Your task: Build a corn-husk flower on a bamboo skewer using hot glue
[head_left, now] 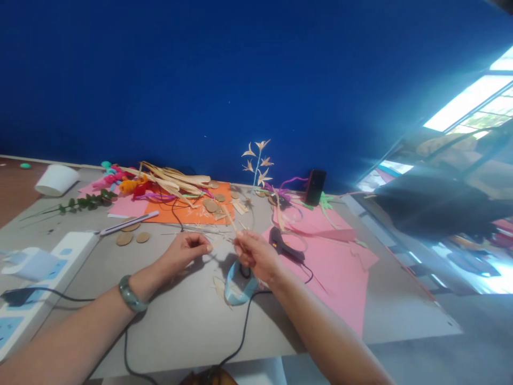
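Note:
My right hand [256, 255] is closed around a thin pale strip [230, 218] of dried husk or straw, which sticks up and to the left from the fingers. Beside it, my left hand [193, 248] pinches thumb and forefinger together. A pale sliver seems to be at those fingertips, too small to make out. Just below the right hand lies a light blue object [237, 291], partly hidden by that hand. Upright behind the hands is a stem with several pale star-shaped flowers [263, 161]. A black glue gun [286, 246] rests on pink paper to the right.
Dried husk strips [176, 179] and cardboard discs [209, 205] lie around orange paper [160, 213]. A white power strip [68, 267] is at left, a paper cup [56, 180] behind it. A phone [315, 187] leans near the blue wall. Black cables cross the table front.

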Action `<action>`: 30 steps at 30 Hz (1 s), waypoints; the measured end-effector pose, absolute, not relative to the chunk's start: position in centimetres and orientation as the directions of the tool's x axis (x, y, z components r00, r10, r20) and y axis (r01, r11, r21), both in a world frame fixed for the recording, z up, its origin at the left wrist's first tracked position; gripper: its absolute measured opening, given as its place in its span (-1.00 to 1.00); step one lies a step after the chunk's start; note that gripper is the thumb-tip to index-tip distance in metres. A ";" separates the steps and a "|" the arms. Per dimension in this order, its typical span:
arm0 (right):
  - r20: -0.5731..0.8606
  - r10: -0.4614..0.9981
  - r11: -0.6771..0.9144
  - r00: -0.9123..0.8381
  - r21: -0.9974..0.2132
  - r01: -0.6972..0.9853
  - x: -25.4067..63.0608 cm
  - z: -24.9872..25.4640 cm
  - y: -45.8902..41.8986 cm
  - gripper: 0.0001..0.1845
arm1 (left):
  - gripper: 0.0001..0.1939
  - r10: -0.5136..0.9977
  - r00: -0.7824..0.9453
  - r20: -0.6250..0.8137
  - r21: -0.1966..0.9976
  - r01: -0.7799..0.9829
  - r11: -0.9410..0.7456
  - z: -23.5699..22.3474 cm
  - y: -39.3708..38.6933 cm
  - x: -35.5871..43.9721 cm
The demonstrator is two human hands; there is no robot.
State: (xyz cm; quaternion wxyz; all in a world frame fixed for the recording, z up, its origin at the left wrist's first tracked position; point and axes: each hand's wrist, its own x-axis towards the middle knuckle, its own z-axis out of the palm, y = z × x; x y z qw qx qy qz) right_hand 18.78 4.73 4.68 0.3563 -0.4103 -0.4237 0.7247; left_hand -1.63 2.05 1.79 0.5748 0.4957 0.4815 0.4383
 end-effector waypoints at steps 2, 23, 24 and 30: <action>-0.261 0.903 -0.340 -0.343 -0.920 -0.196 19.0 4.8 5.0 -0.62 | -0.75 0.983 0.139 -0.117 0.991 -0.049 0.125 1.8 2.0 -1.6; -0.234 0.842 -0.186 -0.487 -0.972 0.144 17.1 3.4 2.6 -0.60 | -0.77 0.966 0.256 -0.021 0.999 -0.027 0.028 0.6 1.7 -1.0; -0.276 0.819 -0.248 -0.503 -0.961 0.124 17.2 3.5 2.7 -0.59 | -0.78 0.965 0.261 -0.021 0.999 -0.022 0.028 0.8 1.7 -1.0; -0.409 0.690 -0.498 -0.597 -0.867 0.018 17.6 3.9 3.0 -0.58 | -0.78 0.945 0.328 0.002 1.000 -0.016 0.003 2.0 1.5 -0.9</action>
